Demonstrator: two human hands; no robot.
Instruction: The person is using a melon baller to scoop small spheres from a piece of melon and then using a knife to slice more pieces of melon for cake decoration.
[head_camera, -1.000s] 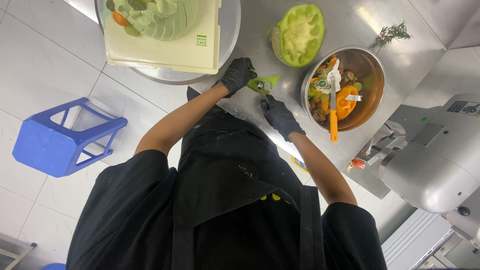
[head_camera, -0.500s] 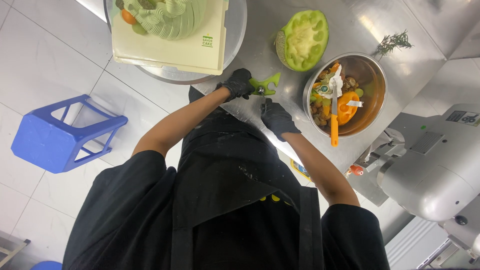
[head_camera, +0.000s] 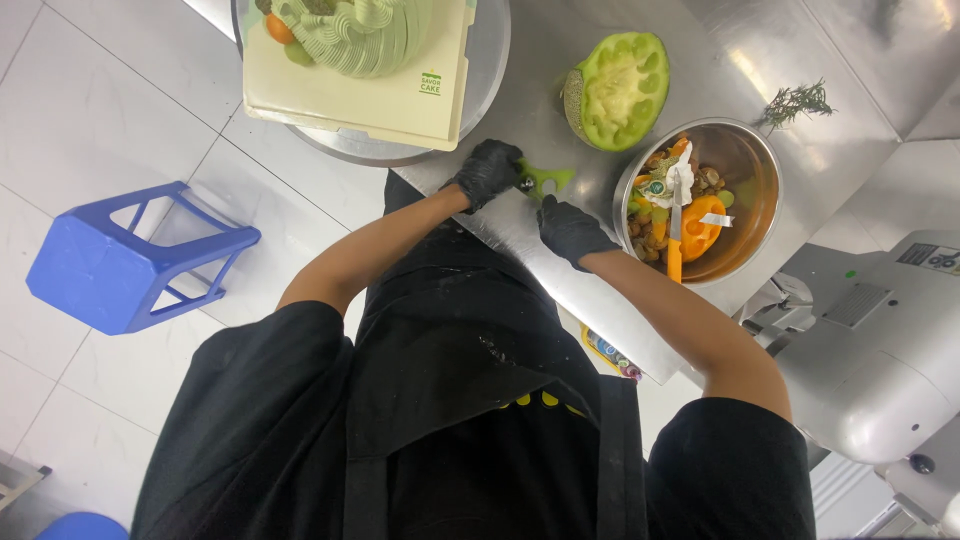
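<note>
My left hand (head_camera: 487, 170), in a black glove, pinches one end of a thin green melon piece (head_camera: 548, 180) on the steel counter (head_camera: 540, 80). A small dark metal tip shows at its fingertips. My right hand (head_camera: 570, 230), also gloved, rests on the counter just below the piece with its fingers curled and nothing visible in them. To the right stands a metal bowl (head_camera: 750, 160) of fruit scraps with an orange-handled knife (head_camera: 675, 240) lying in it. A hollowed green melon half (head_camera: 615, 90) lies above the hands.
A green-frosted cake (head_camera: 350, 30) on a cream board sits on a round turntable (head_camera: 490, 60) at the top left. A rosemary sprig (head_camera: 795, 100) lies at the far right. A blue stool (head_camera: 130, 255) stands on the tiled floor, and a grey mixer (head_camera: 880, 370) is at the right.
My left hand has shifted slightly down and right with the green piece. My right hand has stayed just below it. The view has drifted a little.
</note>
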